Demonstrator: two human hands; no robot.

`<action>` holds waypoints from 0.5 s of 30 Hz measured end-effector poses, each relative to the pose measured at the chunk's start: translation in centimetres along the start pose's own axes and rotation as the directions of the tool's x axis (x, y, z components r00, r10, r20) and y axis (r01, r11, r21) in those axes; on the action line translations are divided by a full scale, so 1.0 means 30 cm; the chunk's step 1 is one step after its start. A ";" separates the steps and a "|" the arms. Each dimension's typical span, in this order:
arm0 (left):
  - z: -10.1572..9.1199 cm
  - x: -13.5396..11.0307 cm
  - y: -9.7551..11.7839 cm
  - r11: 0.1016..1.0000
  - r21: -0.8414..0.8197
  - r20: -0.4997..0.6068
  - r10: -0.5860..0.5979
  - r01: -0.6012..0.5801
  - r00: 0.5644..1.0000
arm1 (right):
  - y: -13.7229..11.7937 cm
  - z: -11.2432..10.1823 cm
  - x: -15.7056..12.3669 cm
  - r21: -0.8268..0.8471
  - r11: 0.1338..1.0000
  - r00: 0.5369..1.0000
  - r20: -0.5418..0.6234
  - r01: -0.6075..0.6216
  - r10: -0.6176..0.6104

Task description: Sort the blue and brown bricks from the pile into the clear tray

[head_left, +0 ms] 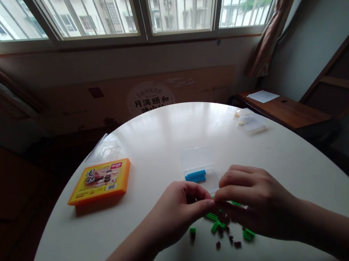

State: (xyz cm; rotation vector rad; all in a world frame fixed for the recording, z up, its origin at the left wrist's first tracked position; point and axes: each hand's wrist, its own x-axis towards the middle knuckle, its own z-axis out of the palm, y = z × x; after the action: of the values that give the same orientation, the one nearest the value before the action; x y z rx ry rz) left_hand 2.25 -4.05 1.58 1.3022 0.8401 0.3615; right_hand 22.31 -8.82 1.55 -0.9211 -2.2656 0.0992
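My left hand (183,208) and my right hand (258,201) meet fingertip to fingertip above the middle of the table. Both are closed in a pinch, and whatever lies between the fingers is too small or too hidden to name. Below them are scattered green building pieces (248,234) and small brown pieces (237,244), partly covered by my hands. One green piece (192,231) sits apart, under my left wrist. Just beyond my fingers stands a clear plastic box (213,177) with its lid open, holding blue studded strips (195,176).
On the left of the white round table (151,151) lies an orange and yellow game box (99,180), with a clear plastic tray (105,150) behind it. Another clear case (252,122) rests at the far right. Beyond the table's right edge is a brown wooden surface (293,107) with paper.
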 end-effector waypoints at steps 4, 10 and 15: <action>0.008 -0.010 0.008 0.997 0.081 -0.030 0.015 -0.012 0.999 | 0.002 -0.011 -0.002 -0.010 1.000 0.999 0.033 -0.021 0.021; -0.053 -0.012 0.029 0.740 0.671 -0.307 0.319 -0.033 0.897 | 0.049 -0.018 -0.003 -0.041 0.976 0.977 0.004 -0.212 0.212; -0.094 0.020 0.000 0.613 0.778 -0.451 0.394 0.138 0.801 | 0.093 0.010 0.007 -0.147 0.901 0.898 0.110 -0.409 0.426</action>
State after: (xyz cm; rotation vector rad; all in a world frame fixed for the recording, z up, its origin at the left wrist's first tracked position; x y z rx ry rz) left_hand 0.63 -1.69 1.28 2.1572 1.5539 0.5722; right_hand 23.66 -6.55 0.60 -1.5013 -2.1794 0.2257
